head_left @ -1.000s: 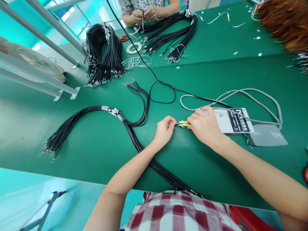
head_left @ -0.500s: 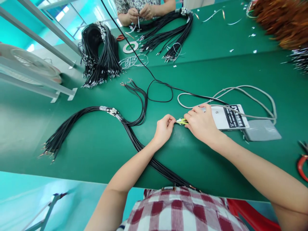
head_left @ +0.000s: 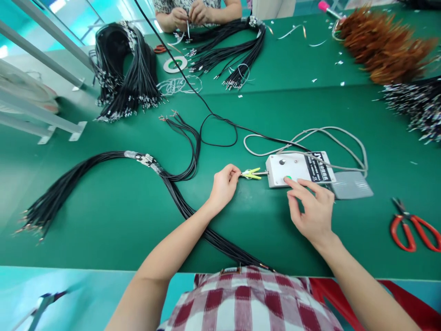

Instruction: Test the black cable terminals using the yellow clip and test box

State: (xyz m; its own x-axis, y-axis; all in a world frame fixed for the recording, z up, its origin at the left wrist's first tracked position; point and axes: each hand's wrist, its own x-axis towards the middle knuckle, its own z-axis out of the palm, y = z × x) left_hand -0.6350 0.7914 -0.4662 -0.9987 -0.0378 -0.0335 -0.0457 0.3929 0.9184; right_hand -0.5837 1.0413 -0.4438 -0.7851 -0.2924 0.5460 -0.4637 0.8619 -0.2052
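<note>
My left hand [head_left: 223,186] is closed in a pinch at the jaw end of a yellow-green clip [head_left: 251,173]. What lies between the fingertips is too small to make out. The clip sits on a metal shaft that comes out of a white control box [head_left: 292,168] with a black knob and a dark label. My right hand [head_left: 312,209] is over the front of the box, fingers apart, its index fingertip at a green button [head_left: 288,178]. To the left, a bundle of black cords [head_left: 181,197] with bare copper ends runs under my left forearm.
Red-handled pliers [head_left: 409,225] lie at the right. A grey flat pad [head_left: 351,185] and looped grey cable [head_left: 344,130] are by the box. Across the table are more black cords [head_left: 237,50], a tape roll [head_left: 175,64], brown feathers [head_left: 382,46] and another person's hands [head_left: 189,16].
My right hand has let go of the clip and moved right, onto the box's green button. My left hand keeps its pinch at the clip. The view has shifted slightly.
</note>
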